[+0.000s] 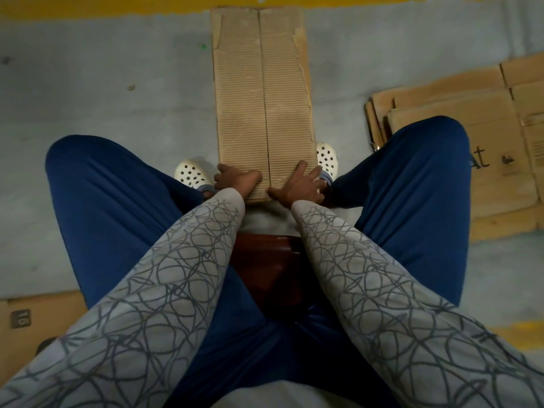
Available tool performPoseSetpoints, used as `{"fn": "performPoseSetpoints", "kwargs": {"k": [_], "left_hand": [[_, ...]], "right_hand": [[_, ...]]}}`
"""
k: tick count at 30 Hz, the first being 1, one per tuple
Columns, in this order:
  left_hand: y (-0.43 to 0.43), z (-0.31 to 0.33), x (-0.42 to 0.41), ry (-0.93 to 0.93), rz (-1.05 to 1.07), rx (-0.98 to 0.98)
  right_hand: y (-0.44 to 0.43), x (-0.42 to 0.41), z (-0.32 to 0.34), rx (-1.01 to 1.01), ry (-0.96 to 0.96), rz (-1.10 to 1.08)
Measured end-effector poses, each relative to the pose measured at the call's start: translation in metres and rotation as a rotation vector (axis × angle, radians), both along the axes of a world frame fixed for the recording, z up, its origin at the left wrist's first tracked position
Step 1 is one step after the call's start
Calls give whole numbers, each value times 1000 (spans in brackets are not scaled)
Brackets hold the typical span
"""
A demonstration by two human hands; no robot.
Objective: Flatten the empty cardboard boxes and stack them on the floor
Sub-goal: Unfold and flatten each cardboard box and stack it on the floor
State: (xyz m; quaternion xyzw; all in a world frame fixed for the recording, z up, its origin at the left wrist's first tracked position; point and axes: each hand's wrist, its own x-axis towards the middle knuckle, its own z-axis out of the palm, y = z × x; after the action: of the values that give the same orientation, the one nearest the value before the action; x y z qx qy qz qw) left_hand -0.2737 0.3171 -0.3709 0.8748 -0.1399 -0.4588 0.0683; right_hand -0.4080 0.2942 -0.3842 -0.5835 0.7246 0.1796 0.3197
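A grey concrete floor point(103, 92) is filling the view, with a worn yellow painted stripe point(88, 8) running across its far edge. A flattened cardboard box point(262, 83) is lying on it in the middle. Its ribbed inner face is showing, and its long axis is running straight away from the person, with the far end pointing at the stripe and the near end sitting between the feet. A seam is running down its length, and the right edge is torn near the far end.

The person is sitting on a dark reddish-brown seat point(265, 260), knees spread, and is wearing blue trousers, grey patterned sleeves and white perforated clogs point(192, 175). Both hands are resting on the near end of the box. The left hand point(238, 179) is sitting at the left side, its fingers looking bent over that edge as if gripping it. The right hand point(300, 187) is pressing down with its fingers spread flat and the thumb reaching toward the seam.

A stack of flattened boxes point(441, 92) is lying on the floor to the right, partly behind the right knee. Another cardboard piece point(50, 307), bearing a small label, is showing at the lower left.
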Motion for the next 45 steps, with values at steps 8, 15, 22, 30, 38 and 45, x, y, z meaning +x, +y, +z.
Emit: {"fn": "performPoseSetpoints", "kwargs": {"k": [8, 15, 22, 30, 38, 45], "left_hand": [[2, -14, -10, -189, -111, 56], [-2, -29, -11, -208, -38, 38], [-13, -29, -11, -126, 37, 44], [-16, -20, -12, -157, 41, 42], [-12, -10, -33, -259, -143, 126], [-12, 10, -23, -202, -87, 19]], "right_hand": [[-1, 6, -4, -14, -17, -42], [-6, 13, -19, -40, 44, -59], [-14, 17, -7, 48, 4, -101], [-16, -6, 18, 61, -128, -52], [-7, -78, 46, -141, -670, -430], [10, -88, 59, -494, -585, -1213]]}}
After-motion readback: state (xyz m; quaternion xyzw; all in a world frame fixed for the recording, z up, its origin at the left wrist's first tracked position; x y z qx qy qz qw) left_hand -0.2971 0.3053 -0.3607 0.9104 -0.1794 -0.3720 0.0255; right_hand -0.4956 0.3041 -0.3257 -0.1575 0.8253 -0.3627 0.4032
